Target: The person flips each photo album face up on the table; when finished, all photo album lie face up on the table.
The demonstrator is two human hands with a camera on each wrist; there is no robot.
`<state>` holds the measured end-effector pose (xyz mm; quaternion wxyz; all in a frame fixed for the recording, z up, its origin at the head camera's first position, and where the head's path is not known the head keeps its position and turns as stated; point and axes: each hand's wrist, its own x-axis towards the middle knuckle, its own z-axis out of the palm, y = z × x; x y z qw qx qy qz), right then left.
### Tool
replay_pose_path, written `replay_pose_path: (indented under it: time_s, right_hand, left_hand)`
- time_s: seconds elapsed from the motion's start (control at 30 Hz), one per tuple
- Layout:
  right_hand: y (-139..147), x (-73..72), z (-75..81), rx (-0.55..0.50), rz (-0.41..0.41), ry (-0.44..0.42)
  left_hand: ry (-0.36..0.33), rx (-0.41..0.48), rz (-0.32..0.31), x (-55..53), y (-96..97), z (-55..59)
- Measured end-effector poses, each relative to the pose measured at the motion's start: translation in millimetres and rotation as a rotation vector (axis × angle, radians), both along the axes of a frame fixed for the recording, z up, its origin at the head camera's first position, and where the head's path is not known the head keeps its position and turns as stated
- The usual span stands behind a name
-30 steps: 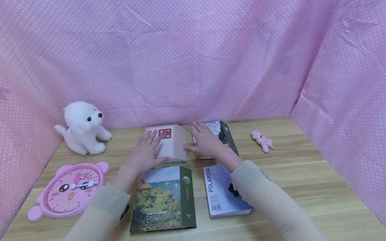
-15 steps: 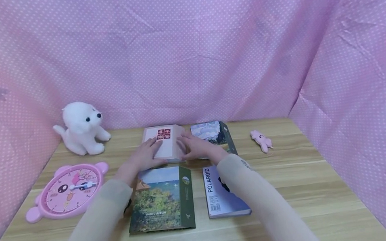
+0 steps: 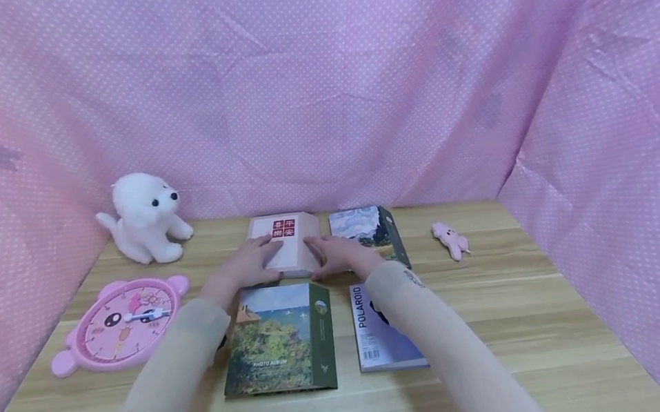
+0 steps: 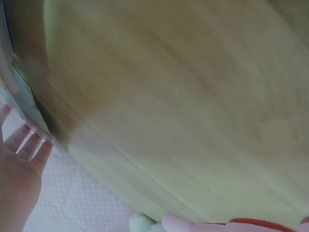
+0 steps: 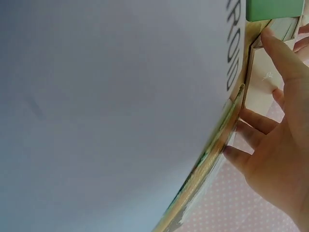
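Note:
A pale pink and white album [image 3: 291,256] with red square characters lies at the back middle of the table. My left hand [image 3: 247,265] holds its left side, fingers over the cover and thumb by the front edge. My right hand [image 3: 341,253] grips the opposite side, along the spine. In the right wrist view, the thumb [image 5: 280,55] reaches the album's front end and fingers touch its spine side. Only part of the left hand [image 4: 21,179] shows in the left wrist view, fingertips at the album's edge. Fingers beneath the album are hidden.
A green photo album [image 3: 273,346] lies in front, with a lilac POLAROID album [image 3: 379,339] to its right. A painted-cover album [image 3: 364,226] is at the back right. Around them are a white plush dog [image 3: 146,216], a pink toy clock [image 3: 123,324] and a small pink toy [image 3: 450,240].
My right hand has moved left from the painted-cover album to the pale album's spine side. My left hand has settled lower along its left and front edges. The albums stay in place.

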<state>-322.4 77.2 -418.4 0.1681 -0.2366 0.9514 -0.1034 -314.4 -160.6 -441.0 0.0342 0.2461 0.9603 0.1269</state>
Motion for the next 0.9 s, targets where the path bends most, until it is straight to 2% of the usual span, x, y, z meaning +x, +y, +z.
replay_pose_path:
  time_s: [0.17, 0.27, 0.57, 0.9]
  right_hand:
    - [1, -3.4, -1.9, -0.011, 0.006, 0.010]
    - [1, -3.8, -2.1, -0.051, 0.013, 0.006]
    - [7, -3.1, 3.2, -0.195, 0.007, -0.021]
    - [11, -3.2, 5.1, -0.251, 0.017, 0.001]
  left_hand:
    - [0.040, -0.004, -0.021, -2.6, 1.7, 0.0]
    - [0.040, -0.001, -0.013, -2.7, 2.0, 0.2]
    - [0.004, 0.058, 0.011, -1.6, 3.2, 1.6]
    - [-0.038, 0.134, 0.018, 2.1, 6.0, 6.8]
